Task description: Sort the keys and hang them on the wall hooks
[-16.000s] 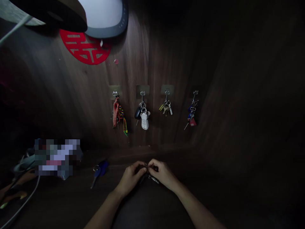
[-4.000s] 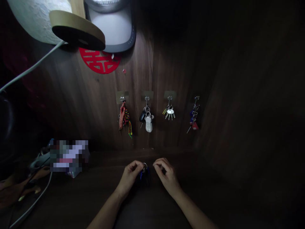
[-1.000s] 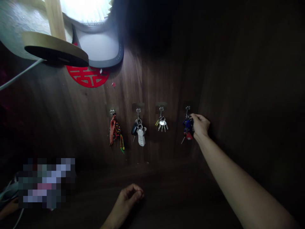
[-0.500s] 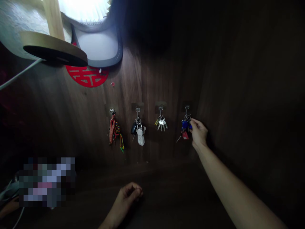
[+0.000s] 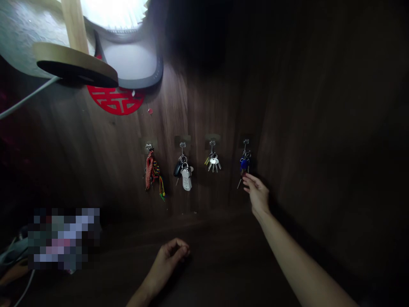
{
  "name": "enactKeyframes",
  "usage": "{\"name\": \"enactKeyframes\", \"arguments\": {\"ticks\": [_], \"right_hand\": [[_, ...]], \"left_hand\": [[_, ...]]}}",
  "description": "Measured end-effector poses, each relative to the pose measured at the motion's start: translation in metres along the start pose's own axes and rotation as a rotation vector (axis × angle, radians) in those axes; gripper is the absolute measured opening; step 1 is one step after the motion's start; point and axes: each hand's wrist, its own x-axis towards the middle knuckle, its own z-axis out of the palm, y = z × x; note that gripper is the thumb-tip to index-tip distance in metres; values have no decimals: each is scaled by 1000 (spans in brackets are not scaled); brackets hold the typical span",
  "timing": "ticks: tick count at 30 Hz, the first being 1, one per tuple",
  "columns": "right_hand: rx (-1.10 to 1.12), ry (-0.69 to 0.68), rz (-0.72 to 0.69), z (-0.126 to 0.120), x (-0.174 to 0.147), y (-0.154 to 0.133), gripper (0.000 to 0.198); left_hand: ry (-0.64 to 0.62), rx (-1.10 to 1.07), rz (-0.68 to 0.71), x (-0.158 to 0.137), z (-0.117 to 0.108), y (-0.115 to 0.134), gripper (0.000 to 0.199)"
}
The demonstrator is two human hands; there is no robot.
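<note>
My right hand is at the lower end of a key bunch with blue key heads, which hangs from the rightmost wall hook. Its fingers are slightly apart and touch or nearly touch the bunch; the bunch's red tag is mostly hidden there. Low in the view, my left hand stays curled, thumb against fingers, with nothing visible in it. Along the same row hang silver and yellow keys, car keys with a pale fob, and a red braided strap with colourful cords.
A lit lamp with a round wooden base is at the upper left. Behind it are a grey-white cap and a red paper cutout. A white cable runs left. A blurred-out patch covers items at lower left.
My right hand has moved down from the top of the blue-headed key bunch to its lower end, covering the red tag. My left hand has barely moved. The view shifted slightly.
</note>
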Motion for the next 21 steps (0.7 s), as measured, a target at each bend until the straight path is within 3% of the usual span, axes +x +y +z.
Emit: {"name": "enactKeyframes", "arguments": {"ticks": [7,17,21], "right_hand": [[-96,-126,81,-13,-38,17,38],[-294,-457,204,-24,-99,35,24],[-353,-615,143,-28,-122,38,17]], "left_hand": [[8,30,7,-3,1,1,35],[9,101,28,-8,0,4,36],[-4,118,32,-8,-1,2,38]]}}
